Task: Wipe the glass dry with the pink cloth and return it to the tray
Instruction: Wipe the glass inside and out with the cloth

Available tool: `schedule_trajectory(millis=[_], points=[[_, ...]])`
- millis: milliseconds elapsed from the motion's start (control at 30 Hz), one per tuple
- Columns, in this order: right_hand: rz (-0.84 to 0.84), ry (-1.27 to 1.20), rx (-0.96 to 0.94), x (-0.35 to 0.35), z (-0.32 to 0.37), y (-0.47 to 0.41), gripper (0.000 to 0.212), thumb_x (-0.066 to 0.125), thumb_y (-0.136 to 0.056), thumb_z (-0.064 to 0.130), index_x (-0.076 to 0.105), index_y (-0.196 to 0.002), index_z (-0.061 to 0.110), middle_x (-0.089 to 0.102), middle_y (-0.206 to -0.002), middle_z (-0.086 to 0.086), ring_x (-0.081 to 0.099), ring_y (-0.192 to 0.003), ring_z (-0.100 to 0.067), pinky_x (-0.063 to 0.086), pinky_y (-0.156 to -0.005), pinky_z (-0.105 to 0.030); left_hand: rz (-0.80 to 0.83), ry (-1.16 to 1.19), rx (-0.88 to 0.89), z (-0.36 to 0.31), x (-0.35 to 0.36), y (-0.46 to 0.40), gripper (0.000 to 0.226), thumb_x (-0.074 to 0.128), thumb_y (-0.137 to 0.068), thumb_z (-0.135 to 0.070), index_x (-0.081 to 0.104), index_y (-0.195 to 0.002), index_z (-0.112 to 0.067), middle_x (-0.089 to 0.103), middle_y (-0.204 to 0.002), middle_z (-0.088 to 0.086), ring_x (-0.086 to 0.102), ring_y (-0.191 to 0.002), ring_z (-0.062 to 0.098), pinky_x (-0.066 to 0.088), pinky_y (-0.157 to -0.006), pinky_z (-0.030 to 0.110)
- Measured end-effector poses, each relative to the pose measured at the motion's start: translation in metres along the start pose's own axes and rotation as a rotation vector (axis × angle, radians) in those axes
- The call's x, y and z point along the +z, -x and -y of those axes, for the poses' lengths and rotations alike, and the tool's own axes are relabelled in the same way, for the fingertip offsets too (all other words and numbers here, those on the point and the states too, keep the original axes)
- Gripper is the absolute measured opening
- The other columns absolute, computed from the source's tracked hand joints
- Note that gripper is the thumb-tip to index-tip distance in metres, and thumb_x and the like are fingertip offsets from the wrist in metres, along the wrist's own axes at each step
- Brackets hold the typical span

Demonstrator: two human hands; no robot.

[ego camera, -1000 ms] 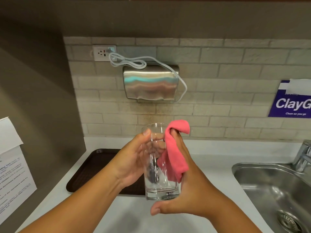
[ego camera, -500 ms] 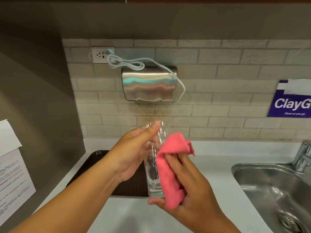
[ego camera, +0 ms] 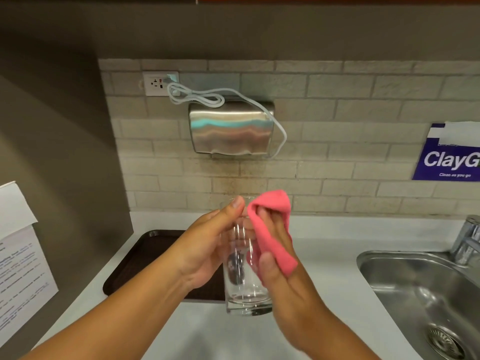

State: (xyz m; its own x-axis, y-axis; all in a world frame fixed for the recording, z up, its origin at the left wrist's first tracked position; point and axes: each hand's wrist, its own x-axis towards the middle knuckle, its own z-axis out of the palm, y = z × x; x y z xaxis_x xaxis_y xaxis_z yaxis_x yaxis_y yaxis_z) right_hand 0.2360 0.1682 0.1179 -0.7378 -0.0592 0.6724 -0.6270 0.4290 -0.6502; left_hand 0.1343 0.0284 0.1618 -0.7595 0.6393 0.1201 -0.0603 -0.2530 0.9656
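A clear drinking glass point(ego camera: 242, 289) is held upright above the white counter, in front of the tray's right end. My left hand point(ego camera: 205, 248) grips its left side, the thumb up near the rim. My right hand point(ego camera: 283, 276) presses the pink cloth point(ego camera: 272, 229) against the glass's right side, fingers spread under the cloth near the rim. The dark brown tray point(ego camera: 137, 258) lies on the counter at the left, partly hidden by my left arm.
A steel sink point(ego camera: 415, 289) with a drain and tap point(ego camera: 467, 240) sits at the right. A steel hand dryer point(ego camera: 231, 128) with a white cord hangs on the tiled wall. Paper notices point(ego camera: 18, 255) are on the left wall.
My right hand has slid the pink cloth back up the glass's right side toward the rim, after reaching its base half a second ago. The left hand keeps its grip.
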Motion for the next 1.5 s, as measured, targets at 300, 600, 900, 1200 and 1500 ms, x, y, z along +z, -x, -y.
schedule_trajectory(millis=[300, 600, 900, 1200, 1500], points=[[0.006, -0.29, 0.373, 0.012, 0.002, 0.027, 0.066, 0.043, -0.087, 0.086, 0.038, -0.15, 0.066, 0.073, -0.127, 0.031, 0.071, -0.097, 0.013, 0.055, -0.077, -0.011, -0.071, 0.023, -0.014, -0.005, 0.0, -0.004, 0.077, 0.088, -0.054, -0.076, 0.082, -0.106, -0.019, 0.076, -0.095, 0.003, 0.073, -0.082, 0.016, 0.057, -0.08, 0.037], [0.04, 0.091, 0.027, -0.003, 0.019, 0.003, 0.063, 0.038, -0.111, 0.019, 0.014, -0.169, 0.026, -0.01, -0.176, 0.027, -0.009, -0.163, 0.0, 0.003, -0.128, -0.016, 0.008, -0.061, -0.013, 0.004, 0.01, 0.006, 0.071, 0.067, -0.086, -0.07, 0.074, -0.129, -0.014, 0.073, -0.134, 0.017, 0.069, -0.124, 0.023, 0.057, -0.099, 0.033], [0.127, 0.26, -0.058, -0.009, 0.013, 0.013, 0.056, 0.031, -0.113, 0.044, 0.026, -0.168, 0.031, -0.001, -0.18, 0.012, -0.001, -0.166, -0.01, 0.011, -0.128, -0.015, -0.048, 0.078, -0.041, -0.004, 0.001, 0.0, 0.059, 0.072, -0.077, -0.068, 0.082, -0.099, -0.015, 0.077, -0.091, 0.009, 0.076, -0.082, 0.022, 0.062, -0.071, 0.034], [0.033, 0.148, -0.023, -0.005, 0.016, 0.018, 0.053, 0.031, -0.11, 0.048, 0.031, -0.163, 0.046, 0.004, -0.18, 0.014, 0.004, -0.166, -0.021, 0.016, -0.133, -0.031, 0.013, -0.027, -0.044, 0.005, 0.005, 0.009, 0.086, 0.075, -0.075, -0.07, 0.072, -0.127, -0.002, 0.072, -0.124, 0.025, 0.068, -0.117, 0.04, 0.05, -0.108, 0.054], [-0.15, -0.706, 0.597, 0.005, -0.005, 0.04, 0.086, 0.08, -0.053, 0.088, 0.071, -0.128, 0.049, 0.082, -0.121, 0.001, 0.08, -0.108, -0.011, 0.06, -0.102, -0.044, 0.001, 0.16, -0.007, -0.003, 0.003, -0.002, 0.091, 0.087, -0.059, -0.073, 0.077, -0.12, -0.005, 0.074, -0.096, 0.01, 0.073, -0.079, 0.018, 0.062, -0.073, 0.032]])
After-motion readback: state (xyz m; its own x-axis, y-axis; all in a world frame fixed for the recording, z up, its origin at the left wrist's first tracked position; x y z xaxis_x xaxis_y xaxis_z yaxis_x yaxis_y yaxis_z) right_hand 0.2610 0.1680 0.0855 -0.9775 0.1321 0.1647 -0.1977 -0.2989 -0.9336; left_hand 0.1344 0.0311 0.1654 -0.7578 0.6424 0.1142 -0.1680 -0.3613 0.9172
